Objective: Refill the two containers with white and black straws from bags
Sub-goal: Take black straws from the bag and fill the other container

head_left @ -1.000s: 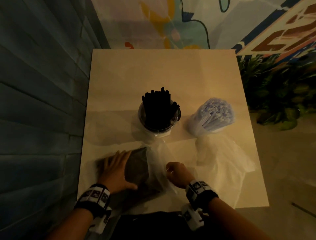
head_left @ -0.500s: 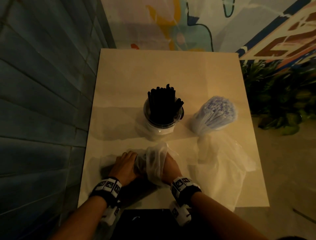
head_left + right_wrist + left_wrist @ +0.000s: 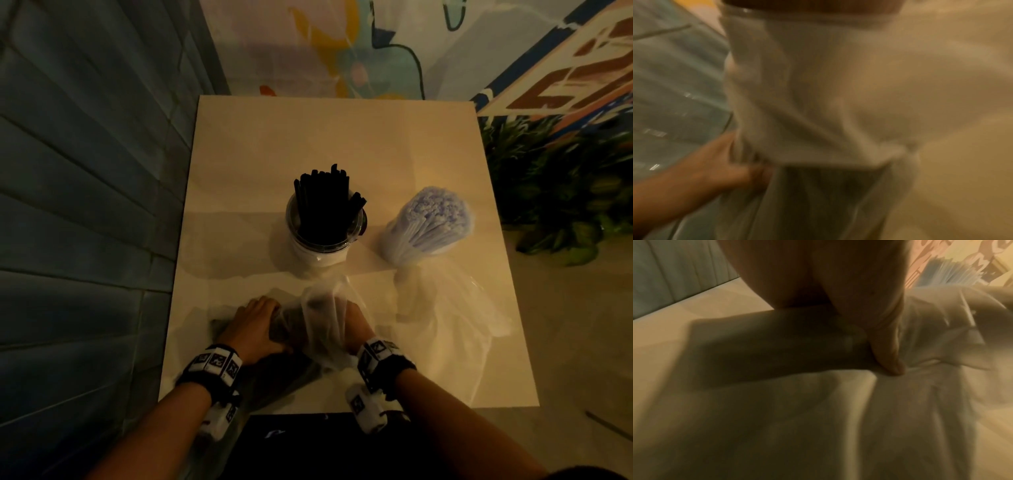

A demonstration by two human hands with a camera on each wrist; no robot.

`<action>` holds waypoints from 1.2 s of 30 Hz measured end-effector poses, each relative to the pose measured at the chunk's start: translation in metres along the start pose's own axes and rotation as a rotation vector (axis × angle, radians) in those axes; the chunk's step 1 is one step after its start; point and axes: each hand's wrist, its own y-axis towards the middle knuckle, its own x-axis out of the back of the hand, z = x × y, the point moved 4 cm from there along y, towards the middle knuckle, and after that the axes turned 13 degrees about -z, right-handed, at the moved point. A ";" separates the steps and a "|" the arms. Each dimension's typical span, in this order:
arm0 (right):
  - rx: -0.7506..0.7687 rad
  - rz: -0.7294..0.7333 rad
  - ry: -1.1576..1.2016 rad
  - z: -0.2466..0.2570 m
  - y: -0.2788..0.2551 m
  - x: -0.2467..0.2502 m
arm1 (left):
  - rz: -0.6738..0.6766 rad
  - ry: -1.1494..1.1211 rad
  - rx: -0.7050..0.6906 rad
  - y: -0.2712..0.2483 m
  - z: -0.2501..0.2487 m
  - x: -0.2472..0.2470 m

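A clear cup (image 3: 322,248) full of upright black straws (image 3: 323,202) stands mid-table. To its right a bundle of white straws (image 3: 428,222) stands in clear plastic. At the near edge lies a clear bag of black straws (image 3: 291,334). My left hand (image 3: 255,323) grips its left side, and the left thumb (image 3: 885,345) digs into the film. My right hand (image 3: 358,323) holds the bag's right side with bunched film (image 3: 325,301) raised over it, so its fingers are hidden. The right wrist view shows draped film (image 3: 807,97) and my left hand (image 3: 711,165).
The beige table (image 3: 308,137) sits against a dark panelled wall (image 3: 85,205) on the left and a painted wall behind. A loose, flat clear bag (image 3: 452,325) is spread over the near right of the table. Green plants (image 3: 565,198) stand beyond the right edge.
My hands have closed in on the bag from both sides. The right hand moved left into the film, which now stands bunched between them; the left hand's fingers curled onto the bag.
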 end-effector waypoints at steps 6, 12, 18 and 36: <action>-0.064 -0.094 0.328 -0.022 0.002 0.040 | -0.007 0.029 -0.014 0.001 0.007 -0.003; -0.070 -0.062 0.456 -0.020 0.002 0.043 | 0.015 0.075 -0.052 0.002 0.005 -0.008; -0.066 -0.060 0.488 -0.015 0.006 0.043 | 0.036 0.073 -0.046 -0.002 0.015 -0.008; -0.551 -0.294 1.016 -0.039 0.011 0.024 | 0.008 0.038 -0.021 -0.010 0.020 -0.011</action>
